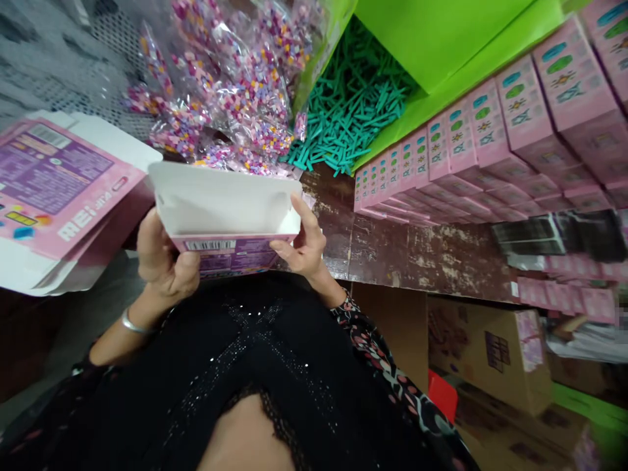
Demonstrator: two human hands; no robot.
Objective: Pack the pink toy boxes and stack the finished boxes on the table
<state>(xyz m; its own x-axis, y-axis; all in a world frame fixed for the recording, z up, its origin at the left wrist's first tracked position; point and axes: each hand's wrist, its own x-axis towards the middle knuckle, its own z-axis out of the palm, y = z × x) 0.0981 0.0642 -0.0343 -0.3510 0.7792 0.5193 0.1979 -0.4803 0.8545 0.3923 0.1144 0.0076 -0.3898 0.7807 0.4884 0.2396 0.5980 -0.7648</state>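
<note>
A pink and purple cardboard box point(235, 255) is held in front of my body, its white flap raised and its printed side with a barcode facing me. My left hand point(164, 258) grips the box's left end, thumb on the near side. At the other end, my right hand point(304, 242) pinches the edge between thumb and fingers. To the left lies a stack of flattened pink boxes point(59, 183). Beyond the box are clear bags of colourful small beads point(245, 78) and a heap of teal plastic sticks point(338, 111). The box's inside bottom is hidden from me.
A long row of upright pink boxes point(466, 137) stands along the right of the worn brown table point(383, 252). A bright green container point(441, 46) surrounds the teal sticks. Cardboard cartons point(485, 353) sit below at right, and part of another person point(583, 337) shows at the far right.
</note>
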